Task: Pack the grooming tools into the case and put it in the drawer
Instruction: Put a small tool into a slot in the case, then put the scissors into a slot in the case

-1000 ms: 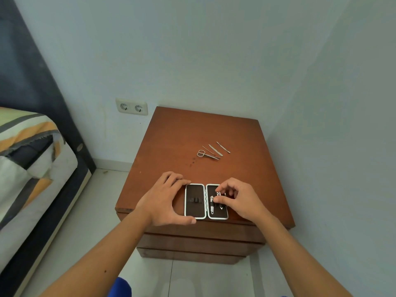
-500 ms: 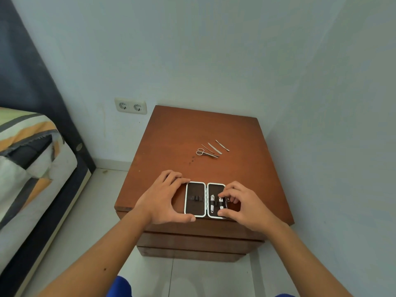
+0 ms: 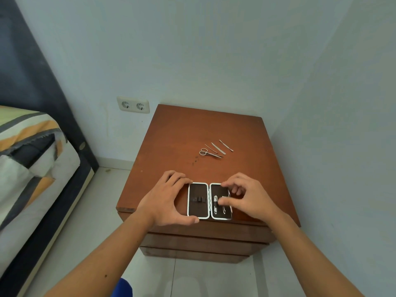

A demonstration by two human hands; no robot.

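left hand point(image 3: 166, 200) grips open case point(image 3: 198, 200), right hand point(image 3: 248, 198) pinches a clipper point(image 3: 224, 203); scissors point(image 3: 209, 153) well behind.

A bedroom in a home: a bed point(image 3: 27, 159) with striped bedding and a dark headboard point(image 3: 38, 86) stands left of a brown wooden nightstand point(image 3: 205, 133) set in the corner of pale walls, a double socket point(image 3: 133, 104) beside it, tiled floor point(image 3: 94, 221) below.

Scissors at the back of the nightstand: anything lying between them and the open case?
Nothing visible: bare wood lies between the scissors and the case. The right hand hovers over the case's right half; the left hand grips its left edge.
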